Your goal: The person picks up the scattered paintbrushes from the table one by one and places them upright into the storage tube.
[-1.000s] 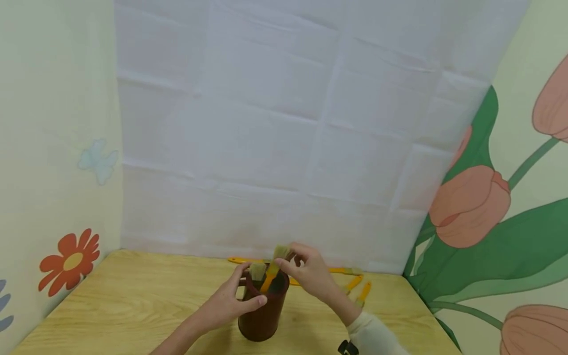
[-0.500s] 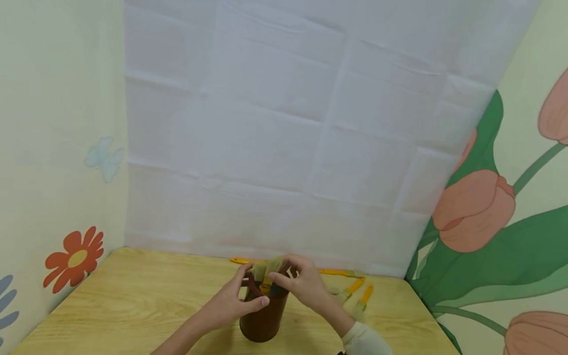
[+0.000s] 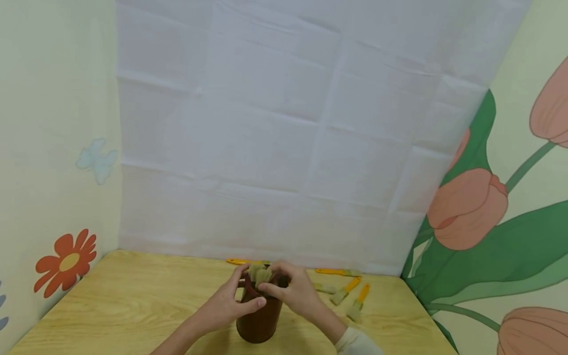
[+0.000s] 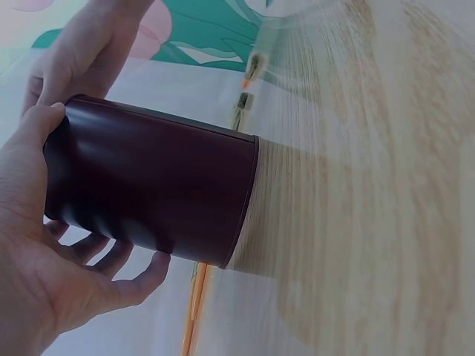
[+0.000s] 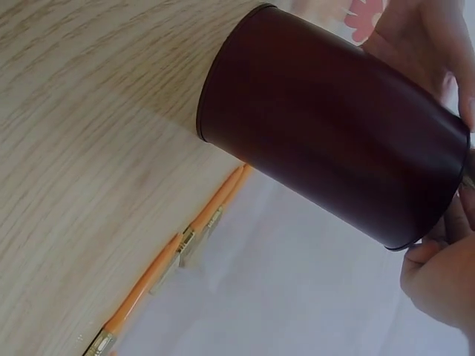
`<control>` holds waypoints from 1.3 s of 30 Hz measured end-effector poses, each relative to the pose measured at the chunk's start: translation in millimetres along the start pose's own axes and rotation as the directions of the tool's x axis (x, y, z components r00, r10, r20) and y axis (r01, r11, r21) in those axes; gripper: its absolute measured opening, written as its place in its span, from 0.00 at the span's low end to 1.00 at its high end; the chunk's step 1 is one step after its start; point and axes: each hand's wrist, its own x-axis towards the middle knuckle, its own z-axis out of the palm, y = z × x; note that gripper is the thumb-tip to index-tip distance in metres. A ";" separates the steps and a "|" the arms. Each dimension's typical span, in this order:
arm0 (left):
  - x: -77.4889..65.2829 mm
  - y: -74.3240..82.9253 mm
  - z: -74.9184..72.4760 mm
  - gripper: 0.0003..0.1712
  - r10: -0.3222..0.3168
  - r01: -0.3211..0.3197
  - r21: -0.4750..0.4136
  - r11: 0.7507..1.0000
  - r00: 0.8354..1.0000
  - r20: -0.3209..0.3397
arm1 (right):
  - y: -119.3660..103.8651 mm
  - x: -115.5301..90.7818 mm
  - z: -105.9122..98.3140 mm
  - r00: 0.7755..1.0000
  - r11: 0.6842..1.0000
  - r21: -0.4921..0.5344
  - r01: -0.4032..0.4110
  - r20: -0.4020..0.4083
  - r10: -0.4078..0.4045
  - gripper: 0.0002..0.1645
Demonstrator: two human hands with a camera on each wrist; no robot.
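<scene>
A tall white sheet [image 3: 266, 123], creased into large squares, forms the backdrop, its lower edge meeting the back of the table. To its right stands a pale panel painted with pink tulips [image 3: 470, 207]. The yellowish wood-grain table [image 3: 146, 291] runs forward beneath both, with open room left of the hands as far as a cream wall [image 3: 49, 148] (the red flower on it is painted).

The dark maroon, smooth cylindrical holder [image 3: 259, 323] stands near the middle of the tabletop, its mouth upward; both wrist views show its glossy side and raised bottom rim, which the head view gives only partly. The left hand [image 3: 226, 301] is clamped round the holder's upper part, and the left wrist view adds the fingers curled along the underside of the picture. The right hand [image 3: 297, 291], in a pale sleeve [image 3: 357, 342], pinches a pale-bristled flat brush [image 3: 264, 279] at the mouth, close to the left hand.

Another pale brush head [image 3: 255, 270] sits beside it. Five orange-handled flat brushes [image 3: 363, 293] lie behind and right of the holder (one partly hidden by the right hand).
</scene>
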 end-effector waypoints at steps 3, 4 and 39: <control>-0.2 0.7 0.4 0.53 0.002 -0.002 0.011 1.000 1.000 -0.007 | -0.1 0.2 2.3 1.000 1.000 -0.007 0.017 0.000 -0.017 0.12; -0.2 1.1 0.4 0.54 0.002 -0.002 0.017 1.000 1.000 -0.008 | -0.1 0.3 2.8 1.000 1.000 -0.010 0.022 -0.003 -0.022 0.12; 3.2 -0.8 0.9 0.54 -0.040 0.041 0.047 0.998 0.999 -0.017 | 17.6 -21.7 -48.9 0.953 0.994 0.040 -0.101 -0.284 0.108 0.08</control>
